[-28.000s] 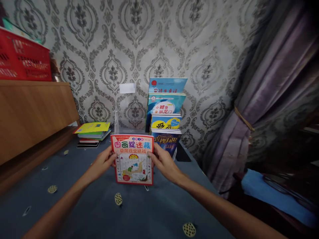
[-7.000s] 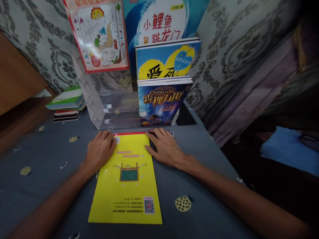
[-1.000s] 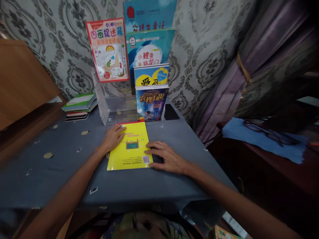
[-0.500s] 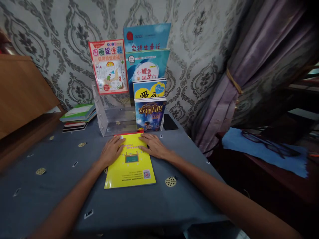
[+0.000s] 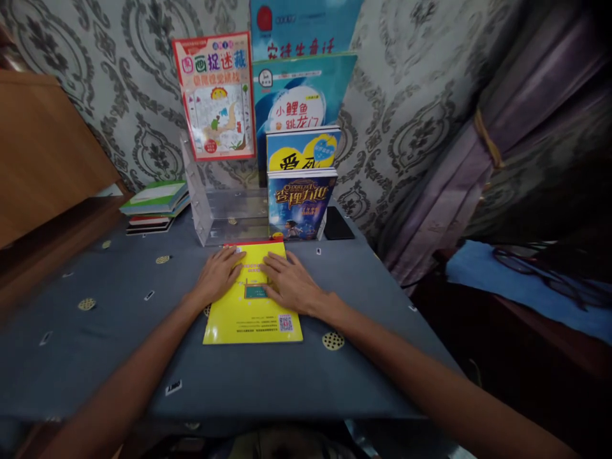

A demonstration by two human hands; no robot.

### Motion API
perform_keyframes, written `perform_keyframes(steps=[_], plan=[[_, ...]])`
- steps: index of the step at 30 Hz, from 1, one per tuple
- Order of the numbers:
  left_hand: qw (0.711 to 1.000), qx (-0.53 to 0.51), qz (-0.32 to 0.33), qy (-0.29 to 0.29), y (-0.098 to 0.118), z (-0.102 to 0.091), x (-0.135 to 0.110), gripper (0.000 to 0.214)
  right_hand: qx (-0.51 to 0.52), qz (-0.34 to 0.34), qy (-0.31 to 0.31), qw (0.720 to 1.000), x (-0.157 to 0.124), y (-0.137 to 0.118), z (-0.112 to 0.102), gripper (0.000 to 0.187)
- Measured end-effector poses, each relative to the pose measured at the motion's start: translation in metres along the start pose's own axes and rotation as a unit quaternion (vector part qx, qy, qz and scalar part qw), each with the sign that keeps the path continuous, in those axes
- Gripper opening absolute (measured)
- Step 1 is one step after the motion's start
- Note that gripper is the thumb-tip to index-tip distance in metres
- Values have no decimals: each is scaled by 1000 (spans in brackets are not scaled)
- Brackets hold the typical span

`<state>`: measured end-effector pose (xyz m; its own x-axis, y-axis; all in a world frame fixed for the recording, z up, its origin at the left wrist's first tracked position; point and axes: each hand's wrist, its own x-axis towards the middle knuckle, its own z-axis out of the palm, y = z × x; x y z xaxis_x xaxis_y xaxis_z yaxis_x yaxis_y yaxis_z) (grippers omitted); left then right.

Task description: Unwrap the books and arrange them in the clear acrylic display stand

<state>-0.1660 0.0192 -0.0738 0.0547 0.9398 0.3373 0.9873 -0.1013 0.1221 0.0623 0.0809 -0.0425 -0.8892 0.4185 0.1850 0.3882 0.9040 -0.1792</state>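
A yellow book [image 5: 255, 322] lies flat on the cloth-covered table, with a small green board picture and a QR code on its cover. My left hand [image 5: 220, 274] rests on its left edge, fingers stretched toward the top. Spread across the upper right part of the cover is my right hand [image 5: 292, 280], palm down, covering some of the print. Just beyond the book stands a clear acrylic rack [image 5: 234, 229]. In the rack's right side are a dark blue book [image 5: 299, 204], a yellow-and-blue book [image 5: 287, 150] and tall teal books [image 5: 335, 83]; a red-bordered book [image 5: 220, 102] stands at upper left.
A stack of books [image 5: 155, 199] lies on the left of the table, near a wooden cabinet [image 5: 43, 159]. A black flat object [image 5: 338, 224] sits right of the rack. A purple curtain [image 5: 444, 191], a blue cloth [image 5: 478, 274] and glasses [image 5: 521, 261] are at the right.
My right hand has slid down and inward over the yellow book, now covering part of the board picture. My left hand stays at the left edge. The camera view has shifted.
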Motion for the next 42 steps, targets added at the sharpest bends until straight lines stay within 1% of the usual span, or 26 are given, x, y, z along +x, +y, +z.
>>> perform_keyframes(steps=[2, 4, 6, 8, 15, 20, 23, 25, 30, 32, 36, 38, 42], plan=[[1000, -2, 3, -1, -1, 1, 0, 42, 13, -80, -10, 997, -2, -22, 4, 37], [1000, -2, 4, -3, -3, 1, 0, 43, 19, -156, -13, 987, -3, -41, 9, 34], [1000, -1, 5, -4, -4, 1, 1, 43, 20, -193, -6, 981, -4, -53, 14, 34], [1000, -2, 7, -5, -5, 1, 1, 44, 22, -199, 2, 980, -4, -57, 17, 33], [1000, -8, 9, 0, -5, 0, 0, 45, 49, -168, -6, 985, -13, -46, 12, 33], [1000, -14, 5, -6, -6, 1, -1, 46, 82, -108, 10, 991, -31, -25, 10, 39], [1000, -12, 1, -3, -6, 2, -1, 46, 76, -73, 4, 994, -39, -13, 7, 42], [1000, -11, 0, -2, -7, 3, -1, 45, 67, -64, 0, 996, -41, -10, 5, 44], [1000, -7, -6, -9, -5, 2, -1, 44, 43, -54, 4, 998, -42, -12, 3, 44], [1000, -7, -13, -15, -3, -1, -1, 44, 26, -30, 11, 999, -42, -15, 2, 43], [999, -4, -27, -40, 1, -5, -1, 46, -21, 50, 31, 998, -43, -20, 0, 45], [998, 2, -32, -51, 2, -6, -1, 47, -34, 67, 38, 996, -43, -21, 0, 45], [997, 21, -41, -68, 5, -10, -3, 48, -42, 77, 40, 995, -42, -22, 0, 44]])
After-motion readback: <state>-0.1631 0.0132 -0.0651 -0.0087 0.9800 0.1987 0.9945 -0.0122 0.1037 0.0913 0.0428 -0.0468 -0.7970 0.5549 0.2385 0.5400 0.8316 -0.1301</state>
